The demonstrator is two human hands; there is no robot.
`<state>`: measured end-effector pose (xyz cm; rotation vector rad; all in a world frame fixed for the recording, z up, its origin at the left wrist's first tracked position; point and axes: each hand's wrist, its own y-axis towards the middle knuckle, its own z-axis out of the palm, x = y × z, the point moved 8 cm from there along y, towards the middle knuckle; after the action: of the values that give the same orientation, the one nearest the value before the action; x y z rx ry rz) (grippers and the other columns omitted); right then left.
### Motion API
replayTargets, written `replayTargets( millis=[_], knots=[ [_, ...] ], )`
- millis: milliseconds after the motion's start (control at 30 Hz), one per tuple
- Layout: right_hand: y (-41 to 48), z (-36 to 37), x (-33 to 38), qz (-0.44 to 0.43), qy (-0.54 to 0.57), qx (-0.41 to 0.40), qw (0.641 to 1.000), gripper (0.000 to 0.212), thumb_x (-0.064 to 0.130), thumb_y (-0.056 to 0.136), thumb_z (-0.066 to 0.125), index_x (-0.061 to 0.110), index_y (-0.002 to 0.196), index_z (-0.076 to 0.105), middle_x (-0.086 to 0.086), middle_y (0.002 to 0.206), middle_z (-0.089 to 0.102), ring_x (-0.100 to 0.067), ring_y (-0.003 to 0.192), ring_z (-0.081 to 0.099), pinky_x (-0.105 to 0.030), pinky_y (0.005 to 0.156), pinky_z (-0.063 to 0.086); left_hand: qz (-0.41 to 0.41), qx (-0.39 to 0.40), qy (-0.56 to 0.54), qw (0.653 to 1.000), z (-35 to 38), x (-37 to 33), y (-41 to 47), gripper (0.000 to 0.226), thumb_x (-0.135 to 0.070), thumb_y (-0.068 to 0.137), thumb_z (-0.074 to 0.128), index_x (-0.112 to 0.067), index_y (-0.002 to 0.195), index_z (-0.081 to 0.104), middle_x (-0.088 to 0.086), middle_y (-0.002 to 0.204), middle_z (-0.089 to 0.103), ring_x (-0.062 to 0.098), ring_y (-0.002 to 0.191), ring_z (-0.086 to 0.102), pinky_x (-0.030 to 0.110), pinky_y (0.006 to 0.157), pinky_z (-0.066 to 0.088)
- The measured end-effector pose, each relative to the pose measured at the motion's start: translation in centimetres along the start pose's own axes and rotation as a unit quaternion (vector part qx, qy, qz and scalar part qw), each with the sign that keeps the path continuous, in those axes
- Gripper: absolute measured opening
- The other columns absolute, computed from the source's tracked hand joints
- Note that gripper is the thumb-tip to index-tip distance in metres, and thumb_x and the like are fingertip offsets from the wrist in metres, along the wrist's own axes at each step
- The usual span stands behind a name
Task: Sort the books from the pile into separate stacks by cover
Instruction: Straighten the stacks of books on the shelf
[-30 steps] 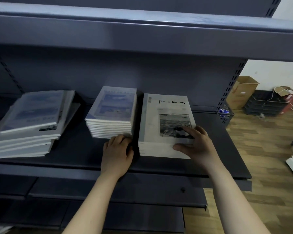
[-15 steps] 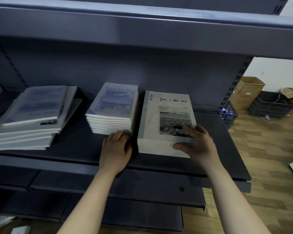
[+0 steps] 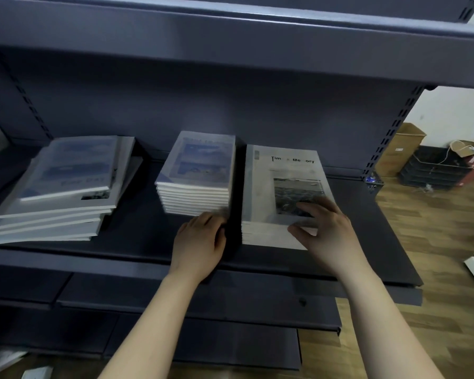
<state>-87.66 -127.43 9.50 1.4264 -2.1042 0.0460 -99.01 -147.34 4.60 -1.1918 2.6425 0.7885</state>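
Far left on the shelf (image 3: 137, 242) lies the untidy mixed pile (image 3: 58, 187), its lower covers hidden. Mid-shelf, the left hand (image 3: 200, 244) touches the blue-cover stack (image 3: 200, 170) at its near right corner, fingers bent (blur hides whether they grasp). The right hand (image 3: 326, 225) rests released, fingers flat on the Time Memory stack (image 3: 282, 192). The stacks seem to be getting squared; next comes a reach left to the pile.

Dark grey metal shelf (image 3: 137, 237) bearing a loose book pile (image 3: 66, 187) left, blue-cover stack (image 3: 200, 170) centre, grey-cover stack (image 3: 271, 187) right.
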Motion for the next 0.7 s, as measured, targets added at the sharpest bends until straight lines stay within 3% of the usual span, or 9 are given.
replayTargets(
  millis=[67, 133, 333, 500, 600, 700],
  knots=[
    [-0.3, 0.0, 2.9, -0.035, 0.039, -0.026, 0.998, 0.034, 0.023, 0.082, 0.069, 0.016, 0.115, 0.066, 0.002, 0.118, 0.058, -0.005, 0.103, 0.052, -0.009, 0.086, 0.032, 0.011, -0.024, -0.025, 0.999, -1.7, 0.5, -0.1, 0.024, -0.022, 0.09, 0.049, -0.019, 0.107, 0.065, -0.002, 0.1, 0.063, 0.021, 0.084, 0.06, 0.028, 0.063, 0.043],
    [-0.6, 0.7, 5.8, -0.066, 0.071, -0.031, 0.995, 0.025, 0.018, 0.083, 0.068, 0.016, 0.108, 0.069, 0.006, 0.108, 0.061, -0.002, 0.093, 0.052, -0.003, 0.08, 0.033, 0.014, -0.058, -0.063, 0.996, -3.9, 1.2, -0.1, 0.03, -0.022, 0.087, 0.045, -0.015, 0.108, 0.065, 0.001, 0.096, 0.063, 0.023, 0.074, 0.061, 0.028, 0.058, 0.047],
    [-1.3, 5.0, 11.9, -0.113, 0.119, 0.021, 0.986, 0.026, 0.02, 0.085, 0.063, 0.021, 0.111, 0.066, 0.006, 0.106, 0.064, -0.007, 0.098, 0.059, -0.019, 0.086, 0.046, 0.001, -0.133, -0.102, 0.986, -10.2, 6.2, 0.5, 0.035, -0.01, 0.083, 0.058, -0.013, 0.118, 0.061, 0.008, 0.106, 0.06, 0.023, 0.081, 0.061, 0.029, 0.07, 0.05],
    [-1.4, 9.5, 14.0, -0.114, 0.092, 0.065, 0.987, 0.027, 0.022, 0.086, 0.063, 0.02, 0.112, 0.067, 0.003, 0.107, 0.064, -0.01, 0.099, 0.059, -0.015, 0.081, 0.04, -0.046, -0.165, -0.027, 0.985, -13.6, 12.7, 1.1, 0.023, -0.012, 0.088, 0.058, -0.006, 0.109, 0.064, 0.014, 0.102, 0.062, 0.034, 0.092, 0.058, 0.036, 0.079, 0.047],
    [-1.3, 11.8, 13.8, -0.086, 0.062, 0.078, 0.991, 0.028, 0.025, 0.087, 0.062, 0.022, 0.114, 0.066, 0.004, 0.111, 0.062, -0.01, 0.103, 0.058, -0.014, 0.081, 0.036, -0.162, -0.121, 0.072, 0.977, -14.3, 17.9, 1.1, 0.034, -0.027, 0.09, 0.052, -0.008, 0.118, 0.058, 0.02, 0.118, 0.057, 0.042, 0.109, 0.049, 0.048, 0.089, 0.039],
    [-1.3, 13.2, 13.7, -0.073, 0.044, 0.074, 0.994, 0.026, 0.024, 0.085, 0.062, 0.021, 0.111, 0.067, 0.005, 0.109, 0.063, -0.013, 0.105, 0.057, -0.019, 0.083, 0.04, -0.334, -0.047, 0.138, 0.931, -14.9, 22.8, 0.2, 0.06, -0.045, 0.093, 0.042, -0.007, 0.138, 0.032, 0.026, 0.14, 0.037, 0.045, 0.125, 0.035, 0.051, 0.098, 0.03]
  ],
)
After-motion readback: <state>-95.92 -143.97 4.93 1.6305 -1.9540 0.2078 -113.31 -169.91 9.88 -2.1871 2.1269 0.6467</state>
